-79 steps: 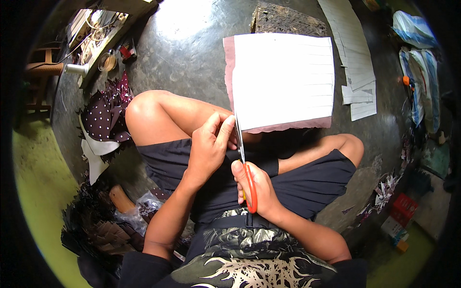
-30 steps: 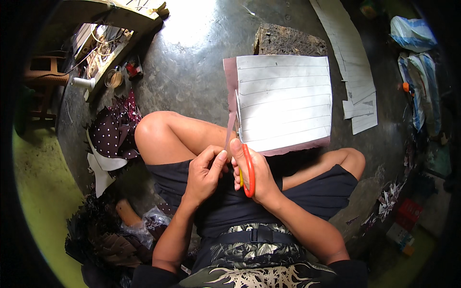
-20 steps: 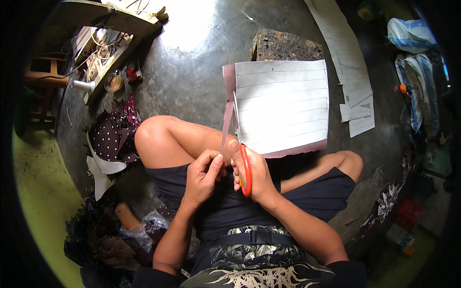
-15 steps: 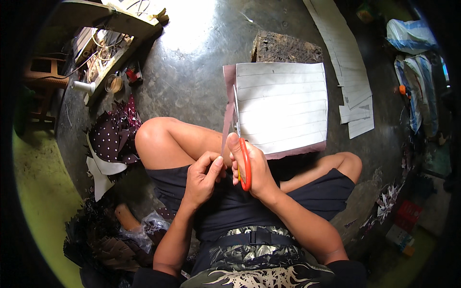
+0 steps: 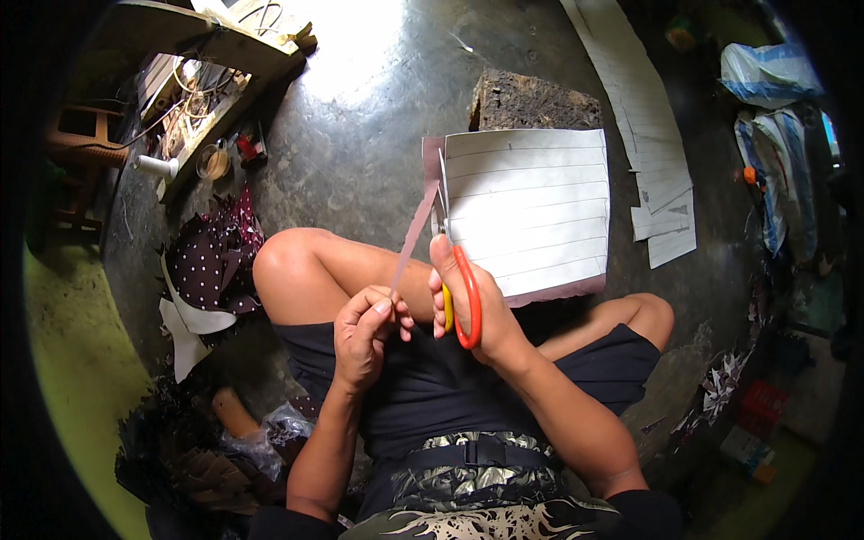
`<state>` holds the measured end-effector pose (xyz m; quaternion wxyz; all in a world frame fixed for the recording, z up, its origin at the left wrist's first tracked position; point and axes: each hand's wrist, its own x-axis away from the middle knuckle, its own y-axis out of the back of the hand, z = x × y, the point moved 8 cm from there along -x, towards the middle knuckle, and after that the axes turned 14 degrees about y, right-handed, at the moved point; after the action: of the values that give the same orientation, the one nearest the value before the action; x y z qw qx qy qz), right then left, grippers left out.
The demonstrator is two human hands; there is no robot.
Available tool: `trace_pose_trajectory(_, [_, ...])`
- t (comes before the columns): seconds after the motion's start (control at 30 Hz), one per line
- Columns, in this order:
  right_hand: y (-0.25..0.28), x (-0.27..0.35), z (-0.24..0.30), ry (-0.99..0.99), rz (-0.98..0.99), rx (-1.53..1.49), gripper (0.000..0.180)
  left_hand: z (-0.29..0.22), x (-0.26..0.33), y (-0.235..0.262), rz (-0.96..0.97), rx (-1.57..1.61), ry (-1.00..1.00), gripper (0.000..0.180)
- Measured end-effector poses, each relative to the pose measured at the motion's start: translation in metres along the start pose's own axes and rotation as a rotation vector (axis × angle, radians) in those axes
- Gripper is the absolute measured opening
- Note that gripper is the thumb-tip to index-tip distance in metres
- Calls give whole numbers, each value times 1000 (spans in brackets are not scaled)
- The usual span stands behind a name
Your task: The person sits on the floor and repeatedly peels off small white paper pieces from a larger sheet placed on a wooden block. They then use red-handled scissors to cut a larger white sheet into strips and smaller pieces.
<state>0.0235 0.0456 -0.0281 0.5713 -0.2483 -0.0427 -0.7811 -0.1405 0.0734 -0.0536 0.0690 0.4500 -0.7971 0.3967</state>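
My right hand (image 5: 495, 310) is closed round a pair of scissors (image 5: 470, 301) with one red and one yellow handle loop. Their blades point away from me, parted, along the left edge of a white sheet (image 5: 535, 211) ruled with dark lines. Under that sheet lies mauve material (image 5: 562, 289), showing at its near edge and far left corner. A thin mauve strip (image 5: 412, 241) runs from the far left corner down to my left hand (image 5: 362, 335), which pinches its near end between thumb and forefinger.
A rough dark block (image 5: 535, 101) lies beyond the sheet. More lined white pieces (image 5: 661, 198) are on the floor at right. Polka-dot fabric (image 5: 211, 270) and a heap of dark scraps (image 5: 189, 450) sit at left, below a white thread spool (image 5: 157, 166).
The blades have opened wider. My left hand has drawn the strip left and slightly down, widening the gap from the sheet. The red loop has shifted a little right.
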Motion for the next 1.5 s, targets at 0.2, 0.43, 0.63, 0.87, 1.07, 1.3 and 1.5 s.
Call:
trace_pose_trajectory(0.2, [2,-11,13,8,-2,1,74,3,0,1,-2,-20,19,20])
trace_pose_trajectory(0.43, [-1,-25,21,18,-72,-54,75,6,-1,3,-14,-56,25,20])
trace_pose_trajectory(0.63, [2,-24,40,87,-39,62,75,4,0,4,-10,-6,-11,20])
trace_pose_trajectory(0.87, [40,33,70,314,-114,248,51,-17,7,-4,-22,40,-105,23])
trace_pose_trajectory(1.07, [78,86,64,223,86,113,33,-29,36,-97,314,-756,138,18])
trace_pose_trajectory(1.3, [118,131,34,85,147,-322,32,3,27,-172,337,-823,255,19])
trace_pose_trajectory(1.5, [235,165,77,419,-255,135,30,56,11,-150,219,-706,536,29])
